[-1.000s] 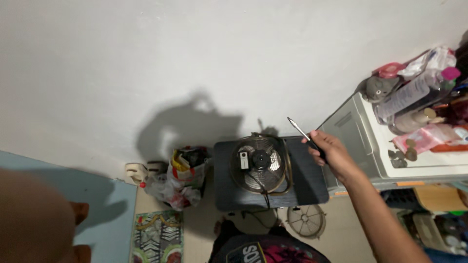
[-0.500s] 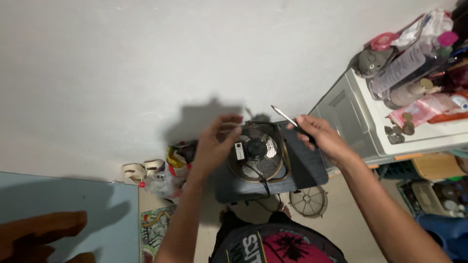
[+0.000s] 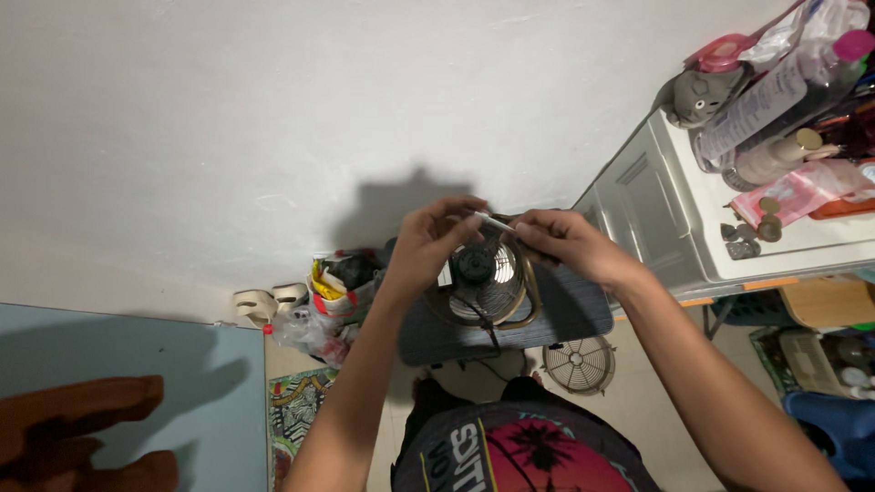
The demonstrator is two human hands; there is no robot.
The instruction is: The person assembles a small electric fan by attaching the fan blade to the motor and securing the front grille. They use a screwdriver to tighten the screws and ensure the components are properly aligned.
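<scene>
My right hand [image 3: 567, 244] grips the dark handle of a screwdriver [image 3: 497, 223], whose thin metal shaft points left. My left hand [image 3: 436, 239] meets it from the left, fingertips pinched at the shaft's tip. Both hands hover just above a small round fan [image 3: 483, 284] with a brass-coloured wire cage and a dark hub. The fan lies face up on a small dark table [image 3: 570, 314], and its cord runs off the near edge.
A loose round fan grille [image 3: 576, 363] lies on the floor by the table. Stuffed plastic bags [image 3: 330, 301] sit to the left, near a patterned mat [image 3: 296, 412]. A white drawer cabinet [image 3: 658, 219] at the right carries bottles [image 3: 770, 100] and coins.
My left hand came in from the lower left and rose to the screwdriver's tip. My right hand moved left with the screwdriver, so both hands now meet over the fan.
</scene>
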